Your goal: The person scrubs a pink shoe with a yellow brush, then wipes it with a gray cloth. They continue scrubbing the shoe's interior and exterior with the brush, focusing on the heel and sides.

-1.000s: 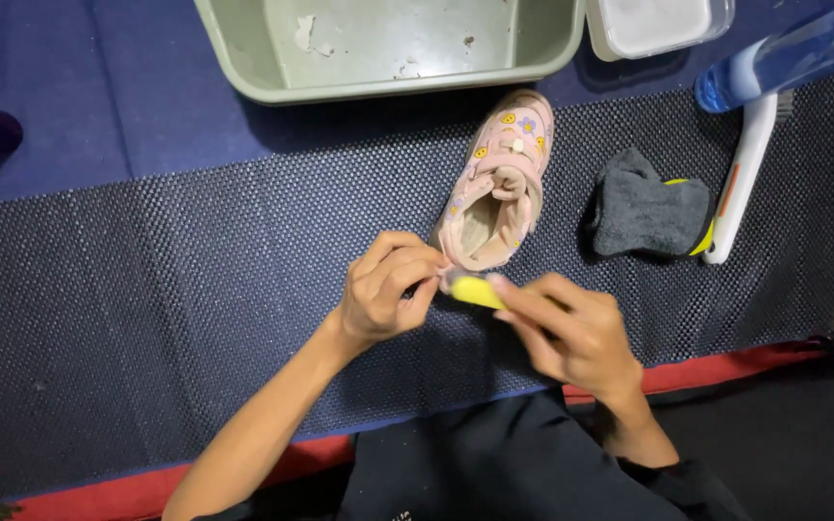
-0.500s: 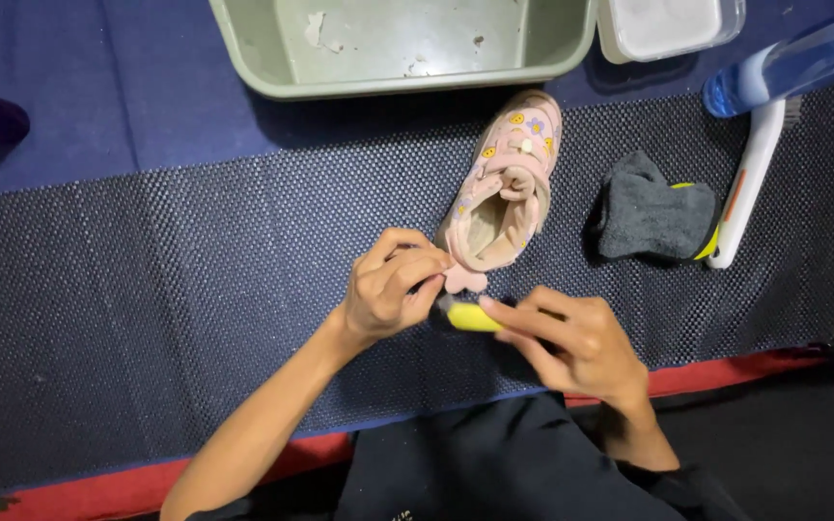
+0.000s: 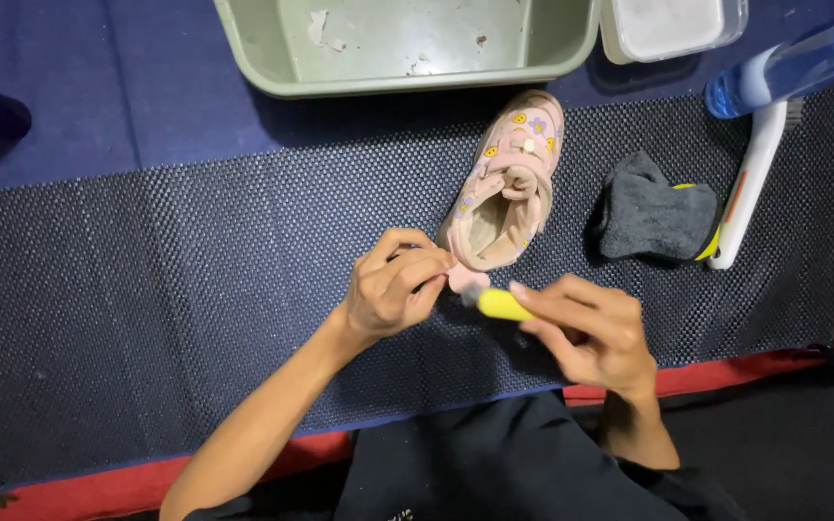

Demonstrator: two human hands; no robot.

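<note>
With the left hand point(image 3: 393, 289) pinching the heel of the small pink child's shoe point(image 3: 506, 188) and the right hand point(image 3: 591, 333) gripping a yellow-handled tool point(image 3: 504, 305) at it, work best stays short and light — heel held firm.

A dark ribbed mat point(image 3: 147, 289) carries a pink child's shoe point(image 3: 509, 183), grey cloth point(image 3: 653, 217) and white brush point(image 3: 750, 183).

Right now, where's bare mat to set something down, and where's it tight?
Open: the dark mesh mat left of the left hand, up to the blue cloth. A smaller patch lies between the right hand and grey cloth. Crowded: around the pink shoe, green basin, white brush, where both hands meet at the yellow tool.
</note>
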